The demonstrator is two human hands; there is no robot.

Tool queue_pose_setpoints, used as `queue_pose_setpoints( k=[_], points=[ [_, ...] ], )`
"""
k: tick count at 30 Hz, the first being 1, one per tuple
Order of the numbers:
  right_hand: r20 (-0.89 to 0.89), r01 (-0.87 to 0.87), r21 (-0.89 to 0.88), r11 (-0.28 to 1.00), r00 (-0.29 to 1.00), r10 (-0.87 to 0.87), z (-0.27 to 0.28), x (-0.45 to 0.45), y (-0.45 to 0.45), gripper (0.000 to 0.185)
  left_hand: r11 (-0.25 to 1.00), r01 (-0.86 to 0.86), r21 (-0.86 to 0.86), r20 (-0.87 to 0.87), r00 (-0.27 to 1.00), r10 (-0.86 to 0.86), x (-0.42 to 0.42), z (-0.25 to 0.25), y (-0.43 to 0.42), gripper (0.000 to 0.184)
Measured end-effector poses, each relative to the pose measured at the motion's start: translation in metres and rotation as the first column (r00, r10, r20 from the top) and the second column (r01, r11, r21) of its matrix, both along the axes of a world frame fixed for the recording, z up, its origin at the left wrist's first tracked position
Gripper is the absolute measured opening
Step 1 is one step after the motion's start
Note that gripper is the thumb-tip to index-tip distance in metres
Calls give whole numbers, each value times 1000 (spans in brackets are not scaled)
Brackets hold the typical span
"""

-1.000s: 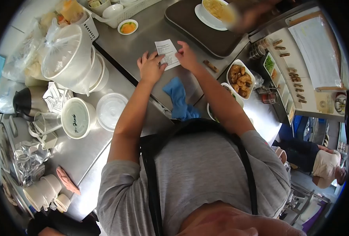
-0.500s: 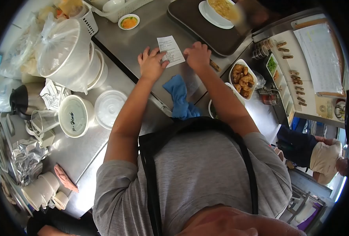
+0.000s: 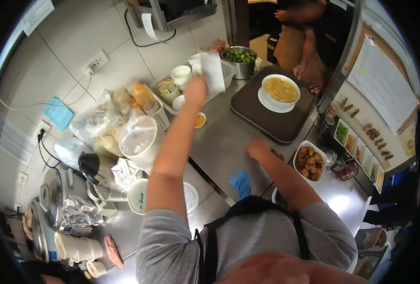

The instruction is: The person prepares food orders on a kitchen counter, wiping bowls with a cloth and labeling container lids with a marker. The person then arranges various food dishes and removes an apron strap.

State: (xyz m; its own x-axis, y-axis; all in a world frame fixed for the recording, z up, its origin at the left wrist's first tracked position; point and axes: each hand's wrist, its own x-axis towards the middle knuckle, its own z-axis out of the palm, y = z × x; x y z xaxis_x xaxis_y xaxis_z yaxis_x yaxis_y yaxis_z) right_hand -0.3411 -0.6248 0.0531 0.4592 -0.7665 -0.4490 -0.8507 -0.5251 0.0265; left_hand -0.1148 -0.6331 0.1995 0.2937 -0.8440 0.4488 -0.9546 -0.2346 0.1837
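Observation:
My left hand (image 3: 196, 90) is raised over the counter, its fingers closed on a white paper receipt (image 3: 213, 72). Behind the receipt stands a white basket (image 3: 228, 75) with white cups and bowls. My right hand (image 3: 258, 149) rests low at the steel counter, its fingers curled in; whether anything is inside is hidden. Beside that wrist lies a wooden clothespin (image 3: 277, 154). A blue cloth (image 3: 241, 183) lies nearer my body, and to the right stands a white dish of browned fried pieces (image 3: 310, 163).
A brown tray (image 3: 252, 106) carries a bowl of yellow soup (image 3: 281, 90) on a saucer. Another person's hands (image 3: 300, 71) are beyond it. A metal pot of greens (image 3: 239, 57) stands at the back. Tubs, bottles and a lidded bucket (image 3: 141, 142) crowd the left.
My left hand has lifted the receipt off the counter and carried it up toward the wall side. My right hand has let go of the paper and stays low. The view has tilted up.

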Motion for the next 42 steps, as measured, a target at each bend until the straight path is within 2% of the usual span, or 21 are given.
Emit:
queue_pose_setpoints(
  k=[3,5,6,7,8,12,13,16,18,19,21,22,24,27,29,32,35,36,38,39,42],
  points=[
    [18,-11,-57,998,1000,12,-32,2,-8,18,836,196,-513,306,951,-35,40,146,-30,30],
    [-6,54,-33,998,999,-54,-26,2,-5,21,785,219,-580,504,853,135,59,231,-37,25],
    [-14,87,-13,996,996,-87,-26,4,-3,23,736,91,-671,267,956,125,43,261,-33,19],
    [4,111,-41,993,994,-111,-32,4,-3,25,668,138,-731,315,937,151,45,288,-34,25],
    [19,133,-63,989,991,-132,-41,4,-2,27,629,317,-710,554,803,221,74,313,-48,24],
    [19,145,-46,988,989,-144,-42,3,2,34,756,-11,-655,68,995,74,82,373,-60,24],
    [37,104,-51,993,994,-102,-33,0,6,32,759,-4,-651,192,967,170,96,384,-70,21],
    [52,-25,-34,999,998,27,-36,-1,-2,28,769,-2,-640,196,966,166,125,391,-86,20],
    [75,10,-15,1000,997,-9,-31,-2,0,24,783,16,-621,175,978,118,149,381,-99,21],
    [97,-116,6,993,989,115,-46,-3,-4,22,796,33,-605,156,985,78,161,368,-111,22],
    [87,-1,-20,1000,996,3,-12,-8,8,22,797,80,-599,67,996,-50,162,328,-127,25],
    [175,110,-233,966,982,-70,-60,2,3,20,788,109,-606,-1,991,-137,159,308,-130,27],
    [91,-24,-50,998,995,29,-37,-5,-3,23,757,190,-625,-164,916,-365,145,254,-119,32],
    [352,-66,236,970,936,-22,12,-37,-5,30,794,322,-516,-480,659,-579,90,136,-88,39],
    [572,26,229,973,805,-156,38,-72,2,32,919,302,-253,-743,548,-385,-13,49,-26,38],
    [795,12,72,997,604,-64,89,-183,12,29,923,386,3,-854,482,-198,-70,-40,40,34],
    [811,260,34,965,557,-179,91,-310,27,24,884,464,62,-956,281,-80,-122,-90,96,33],
    [744,183,-244,952,665,64,85,-359,36,17,857,512,59,-981,187,-44,-136,-106,107,34],
    [646,479,-57,876,687,-334,81,-418,69,26,767,626,140,-987,152,57,-170,-121,133,34],
    [609,635,83,768,578,-544,101,-421,89,25,731,662,164,-986,139,94,-184,-132,142,33],
    [701,795,-7,607,437,-564,76,-492,98,24,682,701,207,-977,108,185,-217,-144,159,32]
  ],
)
